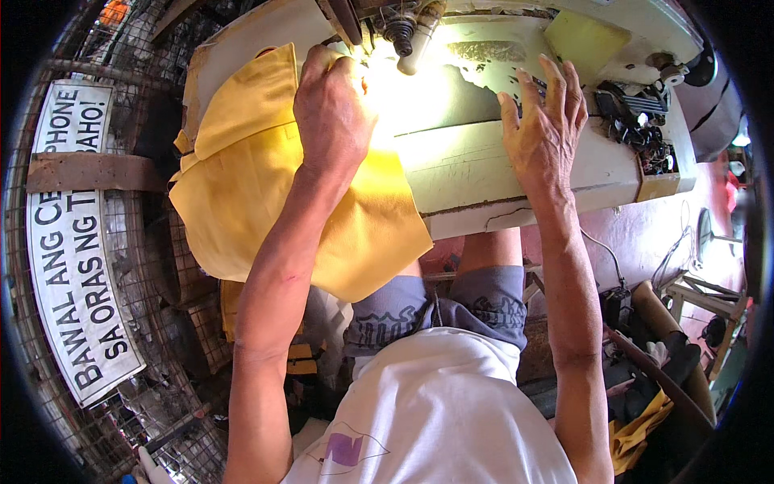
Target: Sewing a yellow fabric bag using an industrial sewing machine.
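Note:
A large yellow piece of leather-like material (242,185) drapes over the left part of the sewing table and hangs down toward my lap. Over its upper right edge is my left hand (334,113), closed with the fingers curled, close beside the sewing machine (401,34). Its fingertips face away, and strong glare washes out the spot, so whatever they pinch is hidden. My right hand (547,121) is raised over the right part of the table, fingers spread, holding nothing.
A black tray of small parts (641,121) sits at the table's right end. Wire mesh with a white sign (68,266) stands to the left. A dark cable (609,250) hangs at the right, above rolled material and yellow scraps (641,431).

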Demonstrator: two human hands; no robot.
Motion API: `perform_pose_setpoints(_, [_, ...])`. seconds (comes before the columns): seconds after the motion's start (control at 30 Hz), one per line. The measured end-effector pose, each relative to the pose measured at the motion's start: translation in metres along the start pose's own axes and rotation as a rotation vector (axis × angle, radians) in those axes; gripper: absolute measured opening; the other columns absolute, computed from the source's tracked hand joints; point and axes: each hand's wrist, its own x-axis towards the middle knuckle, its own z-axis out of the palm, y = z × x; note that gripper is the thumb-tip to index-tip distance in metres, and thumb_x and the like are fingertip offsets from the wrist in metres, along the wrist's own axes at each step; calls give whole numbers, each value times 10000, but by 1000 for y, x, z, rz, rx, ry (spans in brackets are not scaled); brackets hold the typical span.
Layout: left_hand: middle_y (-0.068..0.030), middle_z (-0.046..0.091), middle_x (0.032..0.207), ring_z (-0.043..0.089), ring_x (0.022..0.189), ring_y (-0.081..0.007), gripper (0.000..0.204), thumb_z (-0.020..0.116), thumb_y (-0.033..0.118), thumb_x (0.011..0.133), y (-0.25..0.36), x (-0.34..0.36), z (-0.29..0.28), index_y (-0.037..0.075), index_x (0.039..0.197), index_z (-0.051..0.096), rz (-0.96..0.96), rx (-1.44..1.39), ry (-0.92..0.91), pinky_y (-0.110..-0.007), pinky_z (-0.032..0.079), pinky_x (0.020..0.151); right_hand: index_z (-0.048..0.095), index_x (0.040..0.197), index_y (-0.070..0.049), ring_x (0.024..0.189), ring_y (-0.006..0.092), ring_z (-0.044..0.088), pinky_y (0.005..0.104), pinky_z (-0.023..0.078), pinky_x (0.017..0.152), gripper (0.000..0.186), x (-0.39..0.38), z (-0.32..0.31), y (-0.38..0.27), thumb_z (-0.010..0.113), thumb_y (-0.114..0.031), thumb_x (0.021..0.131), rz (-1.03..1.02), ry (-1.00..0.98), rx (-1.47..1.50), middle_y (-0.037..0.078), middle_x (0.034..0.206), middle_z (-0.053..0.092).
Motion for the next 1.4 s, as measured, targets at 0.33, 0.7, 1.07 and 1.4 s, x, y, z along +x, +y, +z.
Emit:
perform_pose_setpoints(0.33, [-162, 588, 832, 621, 775, -339, 109, 687, 76, 751, -5, 2, 2, -11, 778, 626, -41, 48, -36, -443, 520, 707, 664, 1187, -43, 1415, 369, 323, 506, 305, 1136, 358, -3, 1, 1, 691, -216, 874, 45, -47, 52, 158, 1438, 443])
perform_pose_setpoints(0.7, [-168, 605, 903, 626, 847, -344, 86, 664, 51, 770, -7, 2, 4, -21, 811, 640, -14, 13, -53, -430, 522, 764, 660, 1187, -41, 1404, 379, 344, 503, 318, 1128, 350, -3, 2, 2, 688, -193, 873, 40, -45, 63, 172, 1431, 448])
perform_pose_setpoints(1.07, [-156, 576, 940, 607, 849, -328, 103, 661, 47, 795, -10, -7, 11, -14, 865, 615, -62, -71, 3, -417, 504, 742, 665, 1134, -34, 1363, 361, 406, 497, 373, 1089, 302, 2, 2, -19, 690, -98, 841, -129, 85, 304, 148, 1395, 486])
perform_pose_setpoints(1.4, [-137, 569, 844, 602, 763, -313, 99, 706, 27, 766, -12, -6, 13, -14, 775, 616, -98, -140, 53, -409, 495, 686, 619, 947, 42, 1004, 393, 582, 445, 490, 867, 250, 44, 29, -81, 668, -52, 721, -13, -134, 895, 255, 1044, 600])
